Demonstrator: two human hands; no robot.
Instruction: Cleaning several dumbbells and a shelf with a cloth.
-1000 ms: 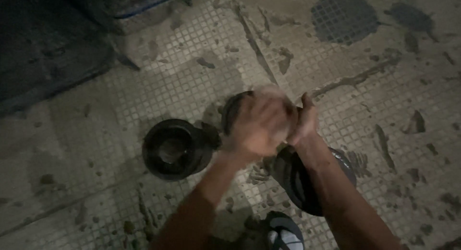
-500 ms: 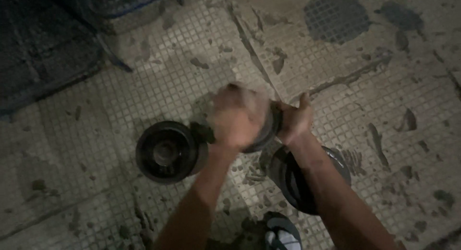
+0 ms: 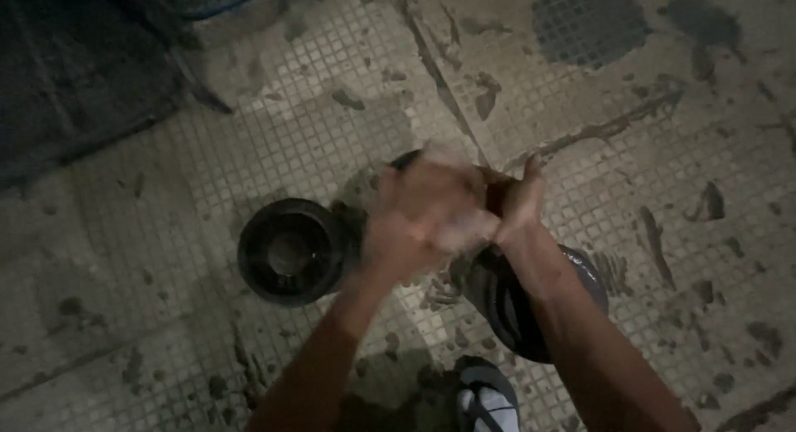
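Head view: your left hand [image 3: 423,220] and right hand [image 3: 516,204] clasp a dark round piece [image 3: 406,162] between them. Left of your grip, a black pot [image 3: 290,251] stands on the tiled floor [image 3: 274,133].

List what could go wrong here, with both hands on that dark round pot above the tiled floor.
The left hand is blurred with motion over the dark pot, which the right hand grips; it might slip and drop onto the tiled floor.

The sandalled foot lies right below.

Two more pots, one on the left and one on the right, sit close enough to be struck.
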